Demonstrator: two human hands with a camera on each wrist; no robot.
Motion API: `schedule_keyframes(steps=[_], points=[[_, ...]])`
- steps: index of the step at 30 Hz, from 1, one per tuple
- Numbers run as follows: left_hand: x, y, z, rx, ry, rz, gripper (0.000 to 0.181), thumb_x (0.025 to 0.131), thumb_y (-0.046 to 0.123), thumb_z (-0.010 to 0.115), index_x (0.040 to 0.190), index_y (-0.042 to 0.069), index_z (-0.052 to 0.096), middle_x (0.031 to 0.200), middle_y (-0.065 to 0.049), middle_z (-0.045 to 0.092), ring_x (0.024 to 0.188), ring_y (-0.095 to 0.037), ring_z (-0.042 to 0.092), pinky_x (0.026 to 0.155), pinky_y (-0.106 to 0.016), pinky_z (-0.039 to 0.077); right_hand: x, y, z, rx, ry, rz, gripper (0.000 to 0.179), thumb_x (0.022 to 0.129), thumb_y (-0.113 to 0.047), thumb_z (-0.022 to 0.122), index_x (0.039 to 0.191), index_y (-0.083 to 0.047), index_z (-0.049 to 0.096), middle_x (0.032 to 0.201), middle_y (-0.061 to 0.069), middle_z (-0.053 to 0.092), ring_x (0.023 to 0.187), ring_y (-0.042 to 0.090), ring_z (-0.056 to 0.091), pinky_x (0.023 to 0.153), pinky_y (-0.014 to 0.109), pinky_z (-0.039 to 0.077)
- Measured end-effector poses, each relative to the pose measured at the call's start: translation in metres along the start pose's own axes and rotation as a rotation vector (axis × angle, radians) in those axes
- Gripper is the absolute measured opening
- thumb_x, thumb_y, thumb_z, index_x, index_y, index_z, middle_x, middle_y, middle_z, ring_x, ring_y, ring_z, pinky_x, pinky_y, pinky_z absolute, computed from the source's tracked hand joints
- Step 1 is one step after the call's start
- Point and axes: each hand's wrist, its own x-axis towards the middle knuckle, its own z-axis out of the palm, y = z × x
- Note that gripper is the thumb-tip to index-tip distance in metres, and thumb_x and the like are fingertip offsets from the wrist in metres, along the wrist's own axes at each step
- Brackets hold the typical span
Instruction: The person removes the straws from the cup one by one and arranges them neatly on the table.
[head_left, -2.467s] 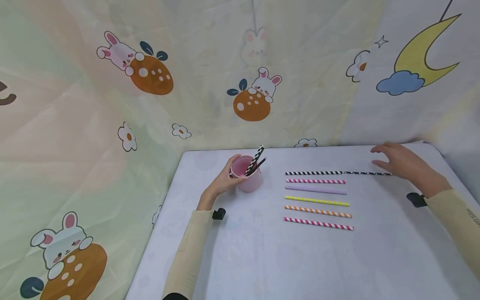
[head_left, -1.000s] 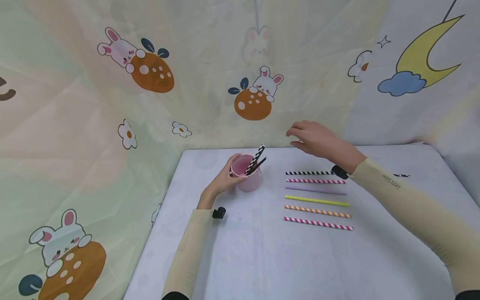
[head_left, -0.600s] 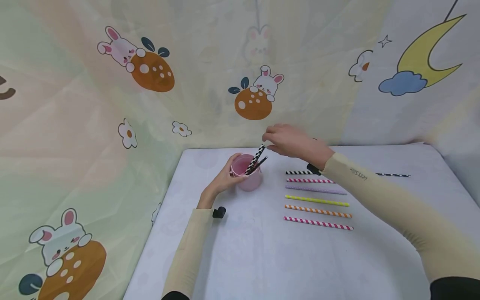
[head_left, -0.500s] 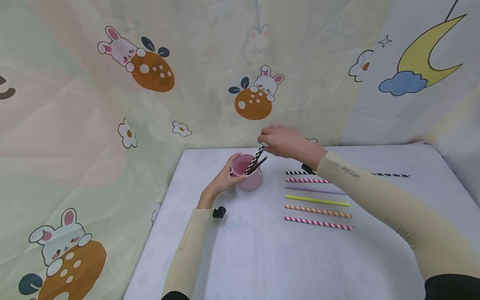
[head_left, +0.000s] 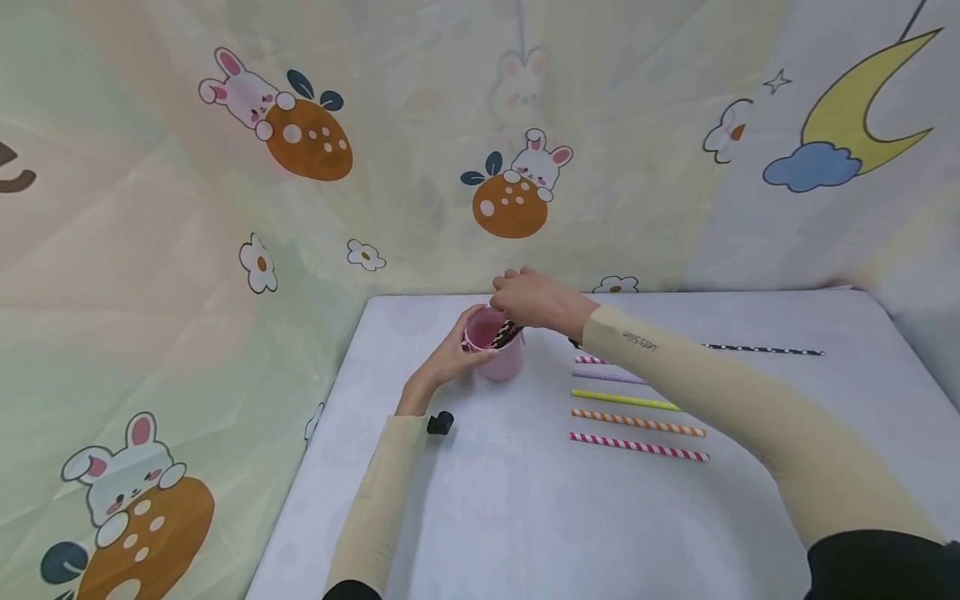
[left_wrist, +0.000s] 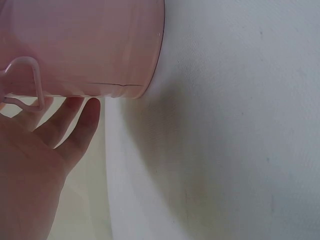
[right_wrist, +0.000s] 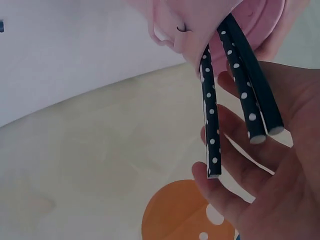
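Note:
My left hand [head_left: 450, 357] grips a pink mug [head_left: 504, 367] standing near the back of the table. In the left wrist view its fingers lie by the mug's side, close to a small handle [left_wrist: 35, 82]. Black paper straws [head_left: 506, 333] lean out of the mug, their upper ends hidden in the head view by my right hand [head_left: 542, 302]. Up close in the right wrist view, the straws are white-dotted [right_wrist: 212, 120] and plain dark [right_wrist: 257, 85]. The curled fingers of that hand reach round them; how firmly they press is unclear.
Right of the mug, paper straws lie in a row: pink-striped [head_left: 637, 447], orange-striped [head_left: 637, 423], yellow [head_left: 622, 400] and lilac [head_left: 607, 377]. Another pink straw [head_left: 591, 360] and a black dotted one [head_left: 765, 349] lie partly under the right sleeve. A printed cloth [head_left: 420, 167] rises behind the table.
My right hand has travelled from the table's far right across to the straws in the mug, lowering over their tops. My left hand and the mug have stayed in place.

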Motion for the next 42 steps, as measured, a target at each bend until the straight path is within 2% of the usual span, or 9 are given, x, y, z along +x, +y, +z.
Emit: schedule_keyframes(steps=[6, 12, 15, 29, 35, 42], points=[[0.0, 0.002, 0.001, -0.018, -0.005, -0.007, 0.093, 0.083, 0.041, 0.081, 0.155, 0.044, 0.022, 0.154, 0.005, 0.038, 0.141, -0.023, 0.039, 0.113, -0.051, 0.04, 0.004, -0.005, 0.004, -0.014, -0.045, 0.039, 0.027, 0.093, -0.019, 0.073, 0.119, -0.016, 0.073, 0.114, 0.007, 0.067, 0.107, 0.027, 0.06, 0.098, 0.043, 0.052], [-0.001, 0.002, 0.0, -0.017, -0.001, -0.031, 0.09, 0.082, 0.046, 0.082, 0.15, 0.054, 0.023, 0.153, 0.007, 0.037, 0.141, -0.022, 0.038, 0.113, -0.052, 0.04, 0.004, -0.01, 0.003, -0.012, -0.048, 0.054, 0.028, 0.092, -0.016, 0.073, 0.119, -0.014, 0.072, 0.118, 0.01, 0.067, 0.11, 0.028, 0.06, 0.1, 0.046, 0.051], [-0.001, 0.001, 0.0, -0.012, -0.001, -0.035, 0.09, 0.081, 0.047, 0.082, 0.149, 0.055, 0.023, 0.153, 0.007, 0.037, 0.141, -0.022, 0.039, 0.113, -0.052, 0.041, 0.004, -0.012, 0.003, -0.021, -0.049, 0.056, 0.028, 0.091, -0.015, 0.074, 0.119, -0.013, 0.072, 0.118, 0.01, 0.067, 0.11, 0.029, 0.06, 0.1, 0.046, 0.051], [0.001, 0.0, -0.001, -0.01, -0.01, -0.006, 0.089, 0.084, 0.04, 0.081, 0.151, 0.049, 0.023, 0.152, 0.004, 0.038, 0.137, -0.024, 0.042, 0.111, -0.05, 0.042, 0.01, -0.014, 0.001, -0.043, -0.084, 0.049, 0.037, 0.089, -0.022, 0.078, 0.123, -0.012, 0.07, 0.12, 0.01, 0.068, 0.113, 0.028, 0.061, 0.103, 0.046, 0.05], [0.001, 0.0, -0.001, -0.012, -0.018, 0.011, 0.09, 0.086, 0.038, 0.08, 0.154, 0.045, 0.021, 0.154, 0.002, 0.038, 0.136, -0.023, 0.043, 0.11, -0.048, 0.043, 0.013, -0.017, 0.003, -0.045, -0.065, 0.05, 0.033, 0.091, -0.016, 0.074, 0.124, -0.014, 0.07, 0.119, 0.009, 0.07, 0.111, 0.028, 0.062, 0.101, 0.045, 0.05], [0.002, -0.002, -0.002, -0.003, -0.016, 0.022, 0.091, 0.085, 0.039, 0.08, 0.155, 0.044, 0.021, 0.155, 0.002, 0.037, 0.137, -0.023, 0.043, 0.11, -0.048, 0.043, 0.015, -0.019, 0.004, -0.062, -0.105, 0.063, 0.036, 0.092, -0.017, 0.074, 0.127, -0.014, 0.069, 0.122, 0.01, 0.069, 0.113, 0.029, 0.061, 0.104, 0.047, 0.049]])
